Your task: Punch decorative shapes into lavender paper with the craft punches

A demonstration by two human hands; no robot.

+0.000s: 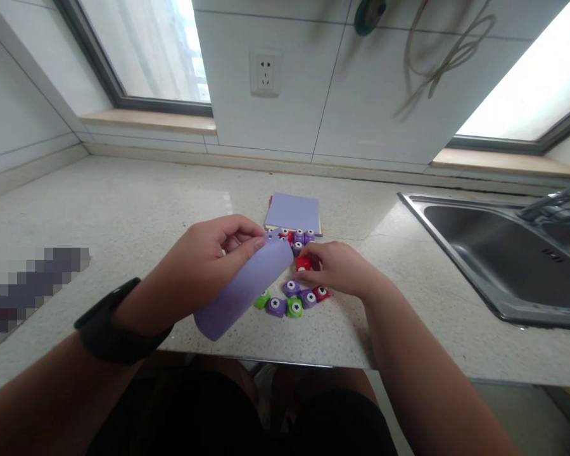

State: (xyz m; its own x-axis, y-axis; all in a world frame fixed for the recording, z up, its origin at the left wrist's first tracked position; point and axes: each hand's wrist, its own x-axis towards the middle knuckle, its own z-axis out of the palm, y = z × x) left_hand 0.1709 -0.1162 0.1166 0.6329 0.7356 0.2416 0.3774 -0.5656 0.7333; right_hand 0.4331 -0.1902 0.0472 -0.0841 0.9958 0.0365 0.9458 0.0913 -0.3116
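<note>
My left hand [218,253] pinches a curled sheet of purple paper [247,288] near its far edge, where small shaped holes show. The fingers of my right hand [335,266] are closed on a red craft punch [303,263], just right of the paper. Nearer me lie several more small punches: a purple punch [276,307], a green punch [294,308] and another red punch [321,292]. Beyond my hands, more purple punches [299,237] stand in a group, partly covered by the paper.
A stack of coloured paper [293,212], purple on top, lies behind the punches on the speckled countertop [137,196]. To the right is a steel sink [475,253] with a faucet [555,199]. A wall socket [265,73] and a looped cord [444,66] are at the back.
</note>
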